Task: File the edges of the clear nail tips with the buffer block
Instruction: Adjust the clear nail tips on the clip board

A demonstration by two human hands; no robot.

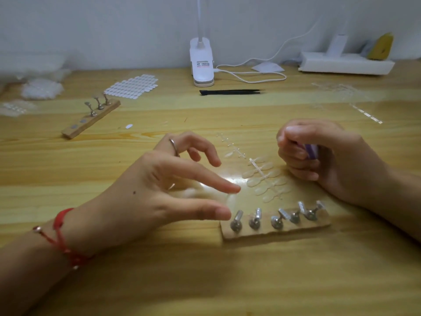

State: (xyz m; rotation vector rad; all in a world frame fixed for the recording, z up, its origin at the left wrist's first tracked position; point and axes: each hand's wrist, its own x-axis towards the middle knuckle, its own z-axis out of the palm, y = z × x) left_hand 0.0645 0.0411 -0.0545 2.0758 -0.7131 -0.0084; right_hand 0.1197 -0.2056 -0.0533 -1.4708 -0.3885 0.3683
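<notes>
Buffer block (311,151) (purple, centre right of frame): being gripped in the curled right hand (330,160). Clear nail tips (266,179): lying on the desk (205,281) between both hands. Left hand (164,192): being held spread, empty. Risk: tips being snapped or skidded if filed unsupported. Block largely being hidden; tip outlines being lost in glare.

A home nail-craft desk: wooden table (227,281), clip lamp (201,62), magnetic nail stands (275,221).
</notes>
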